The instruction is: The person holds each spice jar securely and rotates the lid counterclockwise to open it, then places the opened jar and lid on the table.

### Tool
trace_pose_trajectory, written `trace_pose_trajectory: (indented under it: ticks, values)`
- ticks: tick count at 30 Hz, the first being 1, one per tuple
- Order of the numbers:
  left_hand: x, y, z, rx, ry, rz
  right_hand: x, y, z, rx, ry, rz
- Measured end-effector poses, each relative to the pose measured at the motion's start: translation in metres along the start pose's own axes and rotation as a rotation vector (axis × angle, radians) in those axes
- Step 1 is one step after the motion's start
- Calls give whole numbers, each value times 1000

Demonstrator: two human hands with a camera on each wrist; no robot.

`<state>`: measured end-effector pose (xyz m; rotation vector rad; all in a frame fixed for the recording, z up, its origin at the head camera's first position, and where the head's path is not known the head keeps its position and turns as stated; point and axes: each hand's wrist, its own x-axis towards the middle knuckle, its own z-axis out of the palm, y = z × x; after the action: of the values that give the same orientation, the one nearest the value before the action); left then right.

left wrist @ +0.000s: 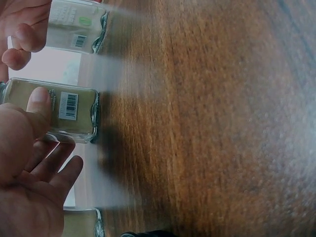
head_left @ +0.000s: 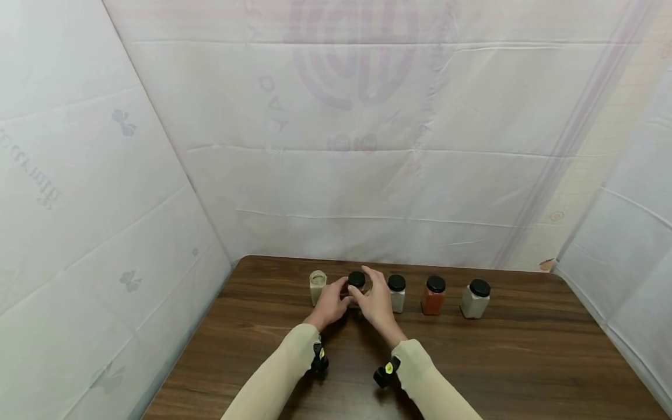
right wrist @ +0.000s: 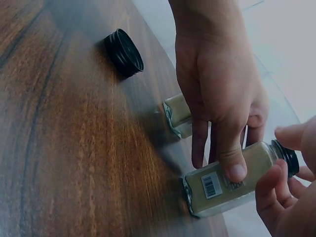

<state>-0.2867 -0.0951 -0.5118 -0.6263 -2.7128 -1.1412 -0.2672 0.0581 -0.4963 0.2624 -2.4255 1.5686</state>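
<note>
A square glass jar point(left wrist: 81, 112) of tan-green powder, with a barcode label, stands upright on the table. My left hand point(head_left: 329, 304) grips its body, thumb on the label side and fingers around the far side. Around the jar's black screw lid point(head_left: 356, 279) curve the thumb and fingers of my right hand point(head_left: 377, 300), fingertips right at the lid's rim. An uncapped jar point(head_left: 317, 286) of similar powder stands just left of my left hand. A loose black lid point(right wrist: 123, 53) lies on the table in the right wrist view.
To the right, in a row, stand a black-capped jar of pale contents point(head_left: 397, 293), one of orange-red contents point(head_left: 433, 296) and another pale one point(head_left: 475, 299). The brown wood table point(head_left: 525, 350) meets white sheeting point(head_left: 341, 181) at its back and sides.
</note>
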Motion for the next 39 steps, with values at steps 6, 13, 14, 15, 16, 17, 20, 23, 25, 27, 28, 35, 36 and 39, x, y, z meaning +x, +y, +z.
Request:
trace_pose_trajectory:
  ticks: [6,13,14,15,16,17,20,23,25,27,28,35,36,39]
  values:
    - [0,0,0,2,-4,-6,1,-4,2,3,52,13]
    - [0,1,0,-12,9,5,0,-2,3,-18,82,11]
    - [0,1,1,-12,9,6,0,-1,3,-19,83,11]
    - [-1,1,1,-14,9,5,0,0,3,-19,83,11]
    - [-1,1,1,-16,7,1,0,0,3,-20,79,13]
    - [-1,1,1,-17,4,-5,0,1,3,-20,73,14]
    - [-1,1,1,-5,-2,-14,1,2,2,-5,49,4]
    - [0,0,1,11,-4,-25,1,4,1,11,20,-8]
    - [1,-2,1,15,-3,-31,1,4,1,18,2,-11]
    - [1,-3,1,10,-4,-39,2,4,0,13,-14,-4]
    - [1,-3,1,8,-4,-40,2,4,0,11,-19,-2]
    - [1,-4,1,22,6,-17,3,2,1,-17,-31,18]
    - [1,-4,1,21,9,-9,2,2,1,-18,-25,19]
    - [2,-4,2,15,8,-10,2,0,1,-16,13,-3]
